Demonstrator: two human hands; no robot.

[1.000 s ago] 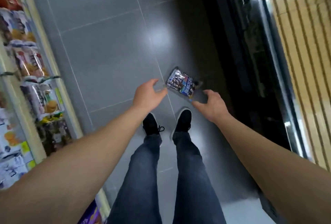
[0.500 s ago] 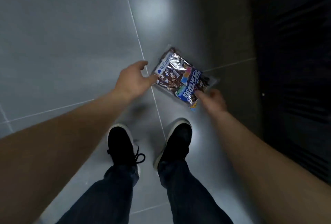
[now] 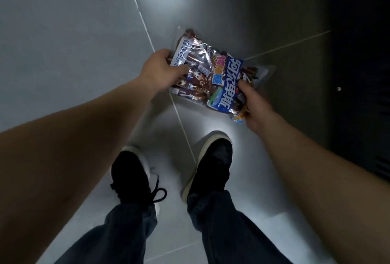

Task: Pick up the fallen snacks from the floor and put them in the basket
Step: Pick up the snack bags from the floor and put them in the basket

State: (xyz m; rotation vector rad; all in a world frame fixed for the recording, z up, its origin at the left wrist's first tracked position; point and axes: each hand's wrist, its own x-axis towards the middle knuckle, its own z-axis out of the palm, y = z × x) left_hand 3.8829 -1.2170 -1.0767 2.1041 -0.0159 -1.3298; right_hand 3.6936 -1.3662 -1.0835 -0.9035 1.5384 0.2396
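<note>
Contact was the change: half a second earlier your left hand (image 3: pixel 160 69) only touched the near-left edge of the snack bag (image 3: pixel 213 71) and your right hand (image 3: pixel 256 107) was just arriving at its lower corner, while a second earlier both hands were spread and clear of it. At this moment both had closed on the packet, right of centre in the frame. Your left thumb lay across the bag's printed face with the other fingers curled out of sight under the edge, and your right hand's fingers were curled around the lower right corner, thumb on top. Whether the bag had left the floor (image 3: pixel 73 42) you could not have told from this view; its upper end looked raised, but I judge that loosely. For the task it meant the pick-up was secured and the carry to the basket was what remained. No basket showed anywhere in the frame, so you would have had to turn and find it. Your two black shoes, left (image 3: pixel 130 175) and right (image 3: pixel 211 164), stood just below the bag at lower centre, close but not touching it. A dark cabinet front (image 3: pixel 358 73) filled the right edge of the frame, near your right hand. Nothing lay between your hands and the bag. Its glossy crinkled film looked slippery, so a two-handed hold seemed prudent.
</note>
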